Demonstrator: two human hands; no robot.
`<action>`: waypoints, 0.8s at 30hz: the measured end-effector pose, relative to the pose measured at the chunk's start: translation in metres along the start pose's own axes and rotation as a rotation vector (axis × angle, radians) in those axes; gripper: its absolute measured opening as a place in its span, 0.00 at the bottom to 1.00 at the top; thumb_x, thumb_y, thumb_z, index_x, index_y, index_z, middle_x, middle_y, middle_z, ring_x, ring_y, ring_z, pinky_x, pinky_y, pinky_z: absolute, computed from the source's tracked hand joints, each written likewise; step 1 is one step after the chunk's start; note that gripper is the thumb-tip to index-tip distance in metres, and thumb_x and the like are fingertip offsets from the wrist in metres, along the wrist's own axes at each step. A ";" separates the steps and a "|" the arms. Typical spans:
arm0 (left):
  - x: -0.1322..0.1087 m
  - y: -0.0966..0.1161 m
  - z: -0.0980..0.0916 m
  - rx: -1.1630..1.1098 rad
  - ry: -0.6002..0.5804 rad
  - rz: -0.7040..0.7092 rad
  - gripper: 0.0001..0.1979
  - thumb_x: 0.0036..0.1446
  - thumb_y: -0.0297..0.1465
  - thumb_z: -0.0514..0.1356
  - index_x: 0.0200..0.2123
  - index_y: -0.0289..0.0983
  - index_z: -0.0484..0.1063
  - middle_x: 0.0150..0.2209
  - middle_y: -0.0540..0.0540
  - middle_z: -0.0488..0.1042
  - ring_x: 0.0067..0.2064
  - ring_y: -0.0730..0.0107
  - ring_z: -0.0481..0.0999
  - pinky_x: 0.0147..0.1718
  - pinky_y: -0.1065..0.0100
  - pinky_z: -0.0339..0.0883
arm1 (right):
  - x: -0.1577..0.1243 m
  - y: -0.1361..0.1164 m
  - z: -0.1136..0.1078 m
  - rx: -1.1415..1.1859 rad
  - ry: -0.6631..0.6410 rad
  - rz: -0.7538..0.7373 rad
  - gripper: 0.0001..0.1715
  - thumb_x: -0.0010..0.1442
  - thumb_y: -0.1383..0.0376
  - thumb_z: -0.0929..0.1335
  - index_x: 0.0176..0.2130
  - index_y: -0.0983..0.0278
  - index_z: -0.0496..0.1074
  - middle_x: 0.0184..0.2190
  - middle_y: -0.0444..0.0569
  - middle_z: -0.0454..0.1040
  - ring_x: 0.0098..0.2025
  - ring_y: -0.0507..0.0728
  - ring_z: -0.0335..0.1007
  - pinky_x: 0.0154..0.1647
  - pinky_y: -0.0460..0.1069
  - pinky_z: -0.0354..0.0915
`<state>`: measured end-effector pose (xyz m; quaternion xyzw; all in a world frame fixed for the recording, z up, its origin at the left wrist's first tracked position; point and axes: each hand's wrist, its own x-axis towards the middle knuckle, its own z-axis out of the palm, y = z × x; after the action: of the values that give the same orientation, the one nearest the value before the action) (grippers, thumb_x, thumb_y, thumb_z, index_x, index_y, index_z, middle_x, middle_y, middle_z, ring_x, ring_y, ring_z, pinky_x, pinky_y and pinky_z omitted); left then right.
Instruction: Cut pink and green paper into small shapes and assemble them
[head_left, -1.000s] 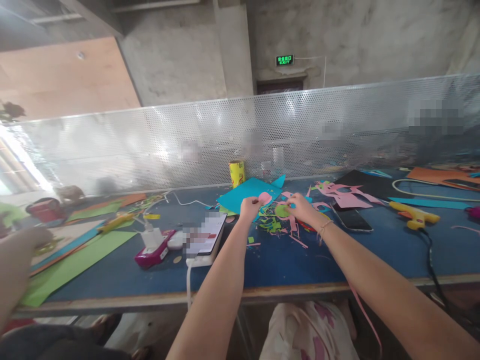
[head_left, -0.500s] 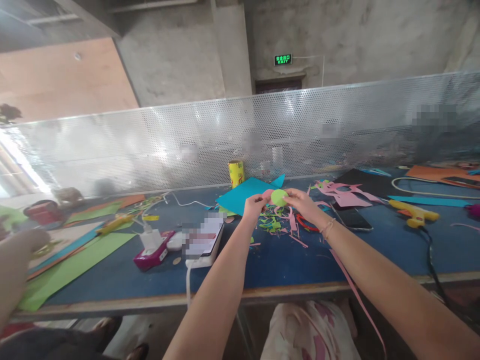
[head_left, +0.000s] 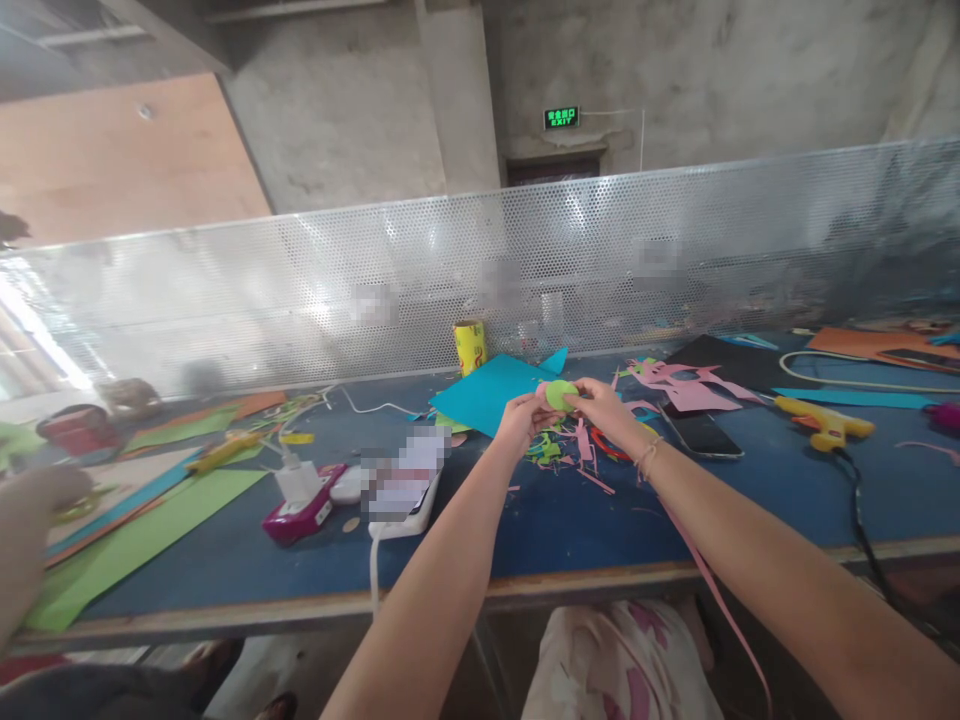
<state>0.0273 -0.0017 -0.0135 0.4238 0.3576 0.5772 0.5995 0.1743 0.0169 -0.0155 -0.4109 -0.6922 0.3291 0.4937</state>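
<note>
Above the middle of the table, my right hand pinches a light green paper circle. My left hand is closed at the left side of that circle, its fingers on a pink paper piece that shows partly behind the green one. The two pieces overlap. Beneath and beyond my hands lie a blue paper sheet and several green and pink paper scraps.
To the right are a black phone and a yellow glue gun with its cord. At left stand a lit phone on a white charger and a purple power strip. Another person's arm rests at far left. A perforated metal screen runs behind.
My left hand has shifted slightly right, closer to my right hand. The green circle has tilted, and less of the pink piece shows.
</note>
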 end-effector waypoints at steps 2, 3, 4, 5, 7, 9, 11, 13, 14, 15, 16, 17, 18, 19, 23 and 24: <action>0.000 -0.001 0.001 0.005 -0.013 -0.011 0.05 0.49 0.25 0.58 0.22 0.31 0.67 0.23 0.43 0.74 0.28 0.68 0.76 0.32 0.71 0.71 | -0.001 -0.002 0.000 -0.017 -0.001 -0.003 0.10 0.49 0.61 0.65 0.31 0.66 0.67 0.29 0.47 0.70 0.27 0.51 0.66 0.30 0.47 0.65; 0.000 -0.001 0.002 0.012 -0.021 -0.011 0.06 0.50 0.27 0.58 0.22 0.31 0.67 0.23 0.42 0.74 0.28 0.68 0.76 0.31 0.71 0.71 | -0.002 -0.004 0.000 -0.032 0.000 -0.006 0.11 0.49 0.61 0.65 0.32 0.66 0.67 0.29 0.47 0.70 0.27 0.51 0.66 0.30 0.47 0.64; -0.001 -0.001 0.002 0.023 -0.027 -0.007 0.07 0.51 0.28 0.58 0.23 0.31 0.67 0.23 0.42 0.74 0.27 0.69 0.76 0.31 0.71 0.70 | -0.002 -0.006 0.000 -0.054 0.000 -0.012 0.12 0.50 0.61 0.65 0.33 0.66 0.67 0.29 0.47 0.71 0.27 0.52 0.66 0.29 0.47 0.64; -0.001 -0.002 0.003 0.037 -0.032 -0.002 0.07 0.52 0.28 0.57 0.24 0.31 0.68 0.23 0.42 0.74 0.27 0.69 0.76 0.30 0.72 0.70 | -0.003 -0.008 0.000 -0.082 0.001 -0.021 0.12 0.50 0.61 0.65 0.34 0.66 0.68 0.30 0.48 0.71 0.28 0.52 0.66 0.29 0.47 0.64; -0.001 -0.003 0.003 0.070 -0.040 0.008 0.05 0.53 0.27 0.56 0.28 0.30 0.69 0.23 0.43 0.74 0.27 0.70 0.76 0.30 0.73 0.70 | -0.004 -0.011 0.000 -0.140 0.003 -0.041 0.12 0.50 0.61 0.65 0.34 0.66 0.68 0.31 0.49 0.71 0.31 0.53 0.66 0.31 0.47 0.63; -0.001 -0.005 0.003 0.096 -0.054 0.010 0.04 0.54 0.25 0.56 0.32 0.30 0.70 0.23 0.44 0.74 0.27 0.71 0.76 0.30 0.72 0.70 | -0.005 -0.012 0.000 -0.175 0.007 -0.053 0.11 0.50 0.62 0.65 0.34 0.66 0.69 0.32 0.49 0.71 0.33 0.54 0.66 0.32 0.47 0.63; -0.001 -0.006 0.002 0.108 -0.067 0.008 0.05 0.54 0.25 0.56 0.34 0.30 0.70 0.24 0.44 0.75 0.27 0.71 0.76 0.31 0.72 0.70 | -0.005 -0.012 0.001 -0.179 0.023 -0.056 0.10 0.49 0.63 0.65 0.34 0.66 0.68 0.32 0.49 0.71 0.34 0.54 0.66 0.33 0.47 0.63; -0.001 -0.007 0.002 0.109 -0.075 0.000 0.06 0.54 0.26 0.57 0.35 0.30 0.70 0.25 0.44 0.75 0.28 0.71 0.76 0.32 0.72 0.70 | -0.004 -0.011 0.002 -0.155 0.047 -0.052 0.10 0.48 0.64 0.66 0.34 0.65 0.66 0.32 0.48 0.70 0.33 0.53 0.66 0.31 0.47 0.63; 0.000 -0.008 0.002 0.107 -0.076 -0.006 0.07 0.53 0.27 0.58 0.35 0.30 0.71 0.26 0.44 0.76 0.28 0.70 0.77 0.32 0.71 0.71 | -0.004 -0.010 0.003 -0.134 0.058 -0.042 0.11 0.48 0.64 0.66 0.34 0.65 0.66 0.32 0.47 0.70 0.33 0.53 0.66 0.30 0.47 0.63; 0.000 -0.008 0.001 0.102 -0.074 -0.010 0.07 0.53 0.28 0.59 0.35 0.30 0.71 0.26 0.43 0.76 0.29 0.70 0.77 0.32 0.71 0.71 | -0.004 -0.009 0.003 -0.108 0.063 -0.028 0.11 0.48 0.64 0.66 0.35 0.64 0.65 0.31 0.47 0.70 0.32 0.52 0.66 0.29 0.46 0.63; 0.000 -0.008 0.001 0.097 -0.072 -0.014 0.08 0.52 0.28 0.59 0.36 0.30 0.71 0.27 0.43 0.76 0.29 0.69 0.77 0.33 0.70 0.71 | -0.003 -0.009 0.004 -0.082 0.060 -0.014 0.11 0.49 0.63 0.65 0.35 0.64 0.65 0.31 0.47 0.69 0.30 0.52 0.66 0.28 0.46 0.64; 0.000 -0.008 0.001 0.091 -0.071 -0.017 0.08 0.52 0.29 0.59 0.36 0.30 0.71 0.27 0.42 0.76 0.29 0.69 0.77 0.33 0.70 0.71 | -0.003 -0.008 0.004 -0.058 0.051 -0.002 0.11 0.50 0.62 0.65 0.35 0.64 0.65 0.31 0.47 0.69 0.29 0.51 0.66 0.27 0.46 0.64; 0.001 -0.008 0.001 0.085 -0.069 -0.021 0.09 0.52 0.29 0.59 0.36 0.30 0.71 0.27 0.42 0.76 0.29 0.68 0.77 0.33 0.69 0.71 | -0.003 -0.008 0.003 -0.041 0.042 0.006 0.11 0.51 0.61 0.64 0.35 0.64 0.65 0.30 0.47 0.69 0.28 0.51 0.66 0.27 0.46 0.64; 0.001 -0.009 0.001 0.081 -0.069 -0.025 0.09 0.53 0.29 0.59 0.36 0.30 0.71 0.28 0.42 0.76 0.30 0.68 0.77 0.34 0.69 0.71 | -0.003 -0.008 0.003 -0.032 0.034 0.008 0.11 0.51 0.61 0.64 0.34 0.64 0.66 0.30 0.47 0.70 0.28 0.51 0.65 0.27 0.46 0.64; 0.001 -0.009 0.001 0.078 -0.090 -0.046 0.09 0.55 0.29 0.56 0.38 0.30 0.71 0.28 0.41 0.76 0.29 0.68 0.77 0.34 0.69 0.71 | -0.002 -0.006 0.000 -0.059 0.046 -0.011 0.11 0.50 0.59 0.65 0.30 0.65 0.67 0.26 0.46 0.70 0.26 0.51 0.65 0.26 0.47 0.63; 0.000 -0.008 0.001 0.081 -0.102 -0.051 0.09 0.56 0.29 0.55 0.37 0.30 0.71 0.28 0.41 0.76 0.29 0.68 0.77 0.34 0.69 0.71 | -0.001 -0.006 -0.001 -0.071 0.052 -0.016 0.11 0.50 0.58 0.65 0.29 0.65 0.67 0.25 0.46 0.69 0.25 0.51 0.65 0.26 0.47 0.63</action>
<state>0.0317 -0.0013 -0.0207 0.4674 0.3605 0.5244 0.6136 0.1737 0.0131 -0.0107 -0.4308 -0.6938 0.2897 0.4992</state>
